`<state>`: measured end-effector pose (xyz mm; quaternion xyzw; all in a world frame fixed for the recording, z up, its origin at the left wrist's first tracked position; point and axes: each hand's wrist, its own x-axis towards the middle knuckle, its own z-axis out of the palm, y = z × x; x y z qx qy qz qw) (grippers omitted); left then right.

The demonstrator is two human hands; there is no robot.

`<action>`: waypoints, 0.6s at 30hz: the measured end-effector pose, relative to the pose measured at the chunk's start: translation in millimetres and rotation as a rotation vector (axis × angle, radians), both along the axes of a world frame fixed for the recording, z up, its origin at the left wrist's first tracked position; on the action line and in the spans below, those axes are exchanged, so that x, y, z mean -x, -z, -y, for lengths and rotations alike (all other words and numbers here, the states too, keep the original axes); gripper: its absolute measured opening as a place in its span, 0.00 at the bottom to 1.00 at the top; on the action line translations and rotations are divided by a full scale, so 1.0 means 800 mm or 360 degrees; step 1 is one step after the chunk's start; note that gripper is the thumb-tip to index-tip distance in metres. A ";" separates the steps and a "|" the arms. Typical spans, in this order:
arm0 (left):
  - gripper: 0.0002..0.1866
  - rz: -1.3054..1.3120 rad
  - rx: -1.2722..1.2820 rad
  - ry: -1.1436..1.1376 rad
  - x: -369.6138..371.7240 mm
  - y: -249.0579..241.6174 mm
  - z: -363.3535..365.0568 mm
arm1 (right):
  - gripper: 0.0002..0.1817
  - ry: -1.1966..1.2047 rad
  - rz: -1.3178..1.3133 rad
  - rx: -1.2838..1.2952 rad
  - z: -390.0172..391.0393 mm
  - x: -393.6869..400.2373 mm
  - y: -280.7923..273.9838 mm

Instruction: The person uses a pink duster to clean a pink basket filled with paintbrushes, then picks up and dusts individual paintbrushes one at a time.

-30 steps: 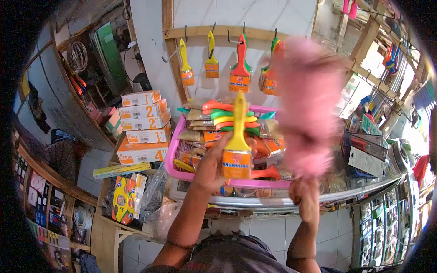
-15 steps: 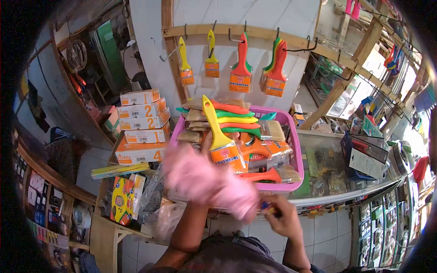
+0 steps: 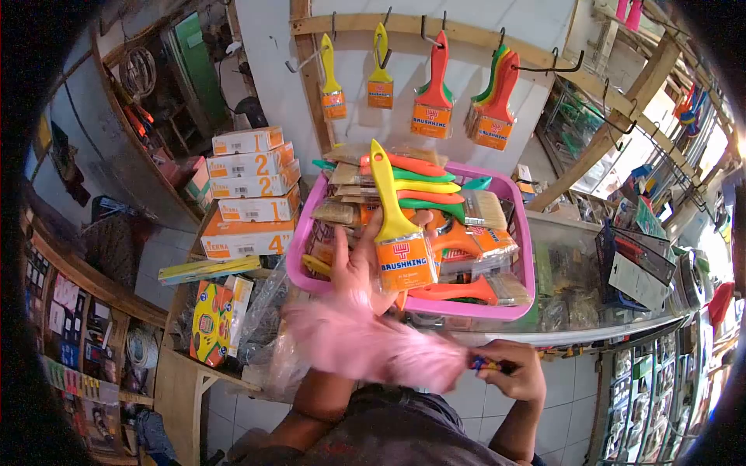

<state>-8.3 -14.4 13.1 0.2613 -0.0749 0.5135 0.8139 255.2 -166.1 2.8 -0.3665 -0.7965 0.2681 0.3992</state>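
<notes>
My left hand (image 3: 359, 260) holds a yellow-handled paintbrush (image 3: 407, 252) upright, its orange "Brushking" sleeve facing me and some fingers hidden behind it. In my right hand (image 3: 519, 371) is the blue-and-yellow handle end of a pink feather duster (image 3: 381, 353). The duster is blurred by motion; it stretches leftward below the paintbrush, across my left wrist. Behind the held brush, a pink plastic basket (image 3: 525, 252) contains several more paintbrushes with red, green, yellow and orange handles. One red-handled paintbrush (image 3: 466, 290) lies along the basket's front side.
Several paintbrushes hang from hooks on a wooden rail (image 3: 497, 40). Orange-and-white boxes (image 3: 247, 245) are stacked left of the basket, near a yellow-green box (image 3: 212, 322) and plastic wrap. At right stands a glass counter (image 3: 579, 299) with packaged goods.
The duster has swung lower and right, uncovering more of my left hand and the brush's sleeve. My right hand has moved right. The whole view has shifted slightly.
</notes>
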 end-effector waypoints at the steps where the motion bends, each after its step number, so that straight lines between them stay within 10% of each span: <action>1: 0.44 0.0007 0.0128 -0.0028 0.002 0.003 0.000 | 0.17 0.0268 -0.0385 0.0250 0.005 0.001 0.004; 3: 0.45 0.0025 0.0394 -0.0091 0.005 0.009 0.005 | 0.20 0.0805 -0.1145 0.0761 0.019 0.005 0.009; 7: 0.44 0.0036 -0.0040 0.0039 0.000 0.006 0.001 | 0.14 0.0070 -0.0042 0.0271 0.007 -0.025 -0.017; 11: 0.45 -0.0027 0.0004 0.0004 0.002 0.005 0.005 | 0.17 0.0853 -0.1118 0.0692 0.012 -0.009 0.002; 15: 0.44 -0.0067 -0.0099 0.0080 0.002 0.000 0.006 | 0.15 0.0156 -0.0279 0.0309 0.006 -0.036 -0.007; 16: 0.43 -0.0429 -0.0066 -0.0514 -0.007 0.019 -0.003 | 0.17 0.0248 -0.0370 0.0483 0.013 -0.041 -0.006; 18: 0.42 -0.0678 -0.0213 -0.0512 0.002 0.026 -0.004 | 0.18 0.0555 -0.0748 0.0618 0.012 -0.023 -0.009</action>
